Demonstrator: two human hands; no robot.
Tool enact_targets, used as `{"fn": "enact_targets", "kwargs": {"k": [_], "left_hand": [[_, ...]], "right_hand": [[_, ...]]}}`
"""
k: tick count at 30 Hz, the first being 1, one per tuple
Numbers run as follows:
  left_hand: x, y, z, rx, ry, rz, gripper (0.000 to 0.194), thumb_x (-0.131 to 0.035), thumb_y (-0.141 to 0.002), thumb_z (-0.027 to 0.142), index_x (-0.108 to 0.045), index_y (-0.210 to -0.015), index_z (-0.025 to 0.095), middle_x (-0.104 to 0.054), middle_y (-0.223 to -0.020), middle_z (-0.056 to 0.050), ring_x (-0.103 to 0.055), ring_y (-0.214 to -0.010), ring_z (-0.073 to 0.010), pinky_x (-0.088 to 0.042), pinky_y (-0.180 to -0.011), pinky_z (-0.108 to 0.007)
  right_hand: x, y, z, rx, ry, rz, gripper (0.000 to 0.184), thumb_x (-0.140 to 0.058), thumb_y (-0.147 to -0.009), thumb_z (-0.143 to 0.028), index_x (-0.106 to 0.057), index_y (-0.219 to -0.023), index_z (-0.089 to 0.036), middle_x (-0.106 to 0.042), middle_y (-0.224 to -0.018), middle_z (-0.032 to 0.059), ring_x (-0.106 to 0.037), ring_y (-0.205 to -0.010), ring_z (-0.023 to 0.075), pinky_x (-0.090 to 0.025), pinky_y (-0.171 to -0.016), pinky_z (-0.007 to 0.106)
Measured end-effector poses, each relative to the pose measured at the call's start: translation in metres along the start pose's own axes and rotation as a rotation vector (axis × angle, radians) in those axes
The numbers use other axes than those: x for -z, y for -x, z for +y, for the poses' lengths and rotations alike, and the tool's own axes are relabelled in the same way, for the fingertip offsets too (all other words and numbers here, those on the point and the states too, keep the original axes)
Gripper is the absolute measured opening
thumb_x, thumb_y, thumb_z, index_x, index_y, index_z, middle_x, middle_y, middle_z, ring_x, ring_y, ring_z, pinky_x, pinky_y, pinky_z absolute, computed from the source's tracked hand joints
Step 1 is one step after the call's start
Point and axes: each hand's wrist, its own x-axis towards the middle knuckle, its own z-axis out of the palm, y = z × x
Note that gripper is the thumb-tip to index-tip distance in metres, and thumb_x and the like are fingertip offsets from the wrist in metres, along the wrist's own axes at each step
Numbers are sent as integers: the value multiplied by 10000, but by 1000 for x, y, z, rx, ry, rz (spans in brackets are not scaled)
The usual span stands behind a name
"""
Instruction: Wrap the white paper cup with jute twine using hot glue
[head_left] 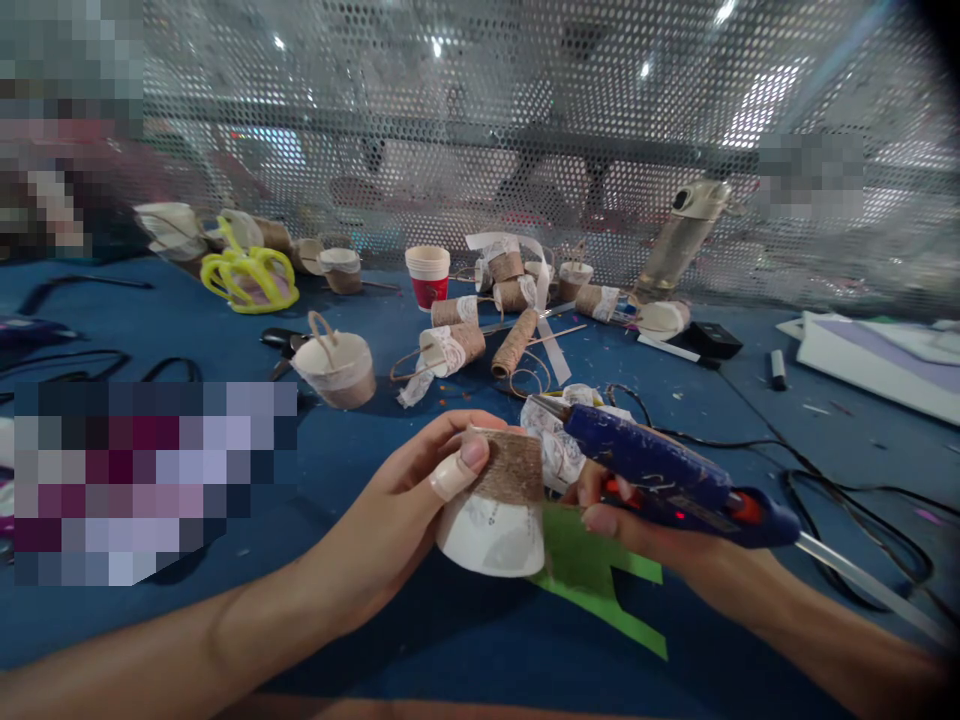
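Note:
My left hand (420,500) is wrapped round a paper cup (491,540), held upside down, with brown twine wound round its narrow upper part. White paper shows bare below the twine. A strip of tape or bandage circles my left thumb. In my right hand (622,515) is a blue hot glue gun (645,455), a red light on its side and a clear glue stick out of its back end. Its nozzle points left, just above and beside the cup. Bunched white lace (559,445) lies behind the cup, and green paper (585,560) beneath my right hand.
Twine-wrapped cups with lace (454,348) lie across the blue table (360,640), near a roll of twine (514,345) and a red-and-white cup stack (427,278). A black cord (780,450) runs at right. A bottle (686,235) leans against the perforated metal screen (480,130).

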Motion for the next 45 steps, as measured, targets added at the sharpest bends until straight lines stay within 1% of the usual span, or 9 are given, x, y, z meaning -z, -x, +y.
{"fn": "enact_targets", "kwargs": {"k": [6,11,19,22,30,34,39,42,45], "left_hand": [[-1,-1,0,-16,22,-31,152,-678,-914,329,-720,-1043,262,-750,-1124,-19,-683,-972,-174,-535,-787,-231],[-1,1,-1,-37,83,-86,123,-649,-936,295,-712,-1040,273,-742,-1189,-8,-687,-1025,-182,-545,-849,-257],[-3,4,-1,-67,99,-139,116,-649,-935,264,-725,-1024,267,-740,-1233,-2,-688,-1043,-177,-538,-889,-257],[-3,5,-2,-82,75,-157,138,-631,-947,260,-721,-1050,278,-726,-1269,3,-673,-1082,-180,-532,-904,-262],[3,6,-6,-125,-35,-182,176,-667,-924,328,-704,-1093,303,-668,-1370,-18,-591,-1269,-256,-505,-907,-273],[7,7,-8,-144,-121,-224,196,-655,-933,351,-689,-1125,346,-622,-1423,24,-554,-1305,-232,-471,-944,-254],[7,7,-10,-126,-146,-221,237,-589,-974,344,-668,-1196,368,-638,-1366,38,-567,-1250,-196,-441,-987,-253],[4,5,-10,-71,-126,-206,289,-545,-993,364,-642,-1266,361,-661,-1333,8,-593,-1202,-204,-448,-987,-281],[1,3,-10,5,-27,-206,298,-524,-997,396,-640,-1268,350,-689,-1288,-3,-625,-1151,-204,-479,-941,-288]], "right_hand": [[-3,0,-6,-44,5,66,133,-784,-823,-298,-664,-807,-241,-635,-808,-25,-590,-715,150,-500,-666,257],[-5,0,-6,-108,-38,36,181,-775,-845,-359,-661,-830,-220,-607,-787,-38,-554,-698,115,-468,-647,224],[-10,1,1,-119,-72,101,218,-807,-794,-387,-667,-829,-224,-631,-767,-38,-586,-685,125,-513,-654,242],[-11,1,0,-114,-97,77,205,-803,-793,-379,-676,-852,-230,-651,-795,-27,-608,-703,134,-535,-665,257],[-12,0,4,-166,-305,88,164,-815,-758,-205,-668,-823,-239,-707,-846,-34,-702,-794,133,-609,-771,255],[-13,3,6,-137,-431,76,192,-765,-752,-104,-691,-843,-257,-715,-854,-49,-728,-841,138,-619,-854,292],[-18,2,5,-76,-425,89,173,-757,-755,-110,-687,-822,-253,-683,-817,-34,-723,-803,164,-626,-880,375],[-18,0,4,-67,-397,133,152,-763,-775,-152,-685,-847,-260,-692,-844,-36,-726,-837,157,-629,-865,343],[-18,0,4,-101,-211,202,127,-789,-778,-220,-685,-846,-248,-708,-821,-25,-722,-785,157,-631,-763,292]]}}
